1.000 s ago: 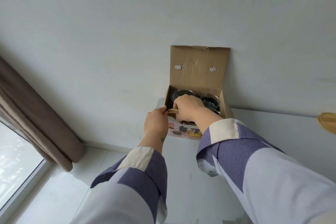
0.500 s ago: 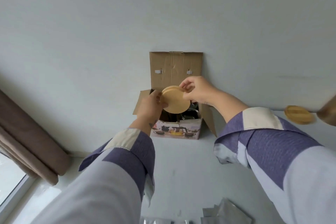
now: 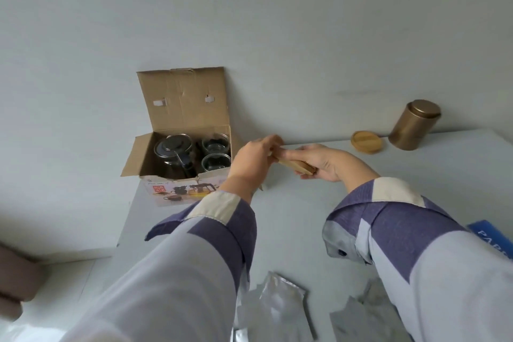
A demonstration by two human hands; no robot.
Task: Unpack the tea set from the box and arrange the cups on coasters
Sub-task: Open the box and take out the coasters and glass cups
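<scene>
An open cardboard box (image 3: 181, 97) stands at the table's far left corner against the wall. Inside it I see a glass teapot (image 3: 173, 151) with a dark lid and two glass cups (image 3: 216, 153). To the right of the box, above the table, both hands hold a stack of round wooden coasters (image 3: 295, 166) seen edge-on. My left hand (image 3: 254, 159) grips its left end and my right hand (image 3: 323, 162) cups its right end from below. Another wooden coaster (image 3: 366, 141) lies flat by the wall further right.
A gold metal canister (image 3: 413, 125) stands at the back right beside the lying coaster. Crumpled silver foil pouches (image 3: 273, 305) lie at the near edge of the white table (image 3: 291, 219). A blue item (image 3: 494, 236) shows at the right edge. A curtain is at lower left.
The coasters came up out of the box and moved right, now tilted edge-on between both hands. The view swung right, revealing the canister and foil pouches.
</scene>
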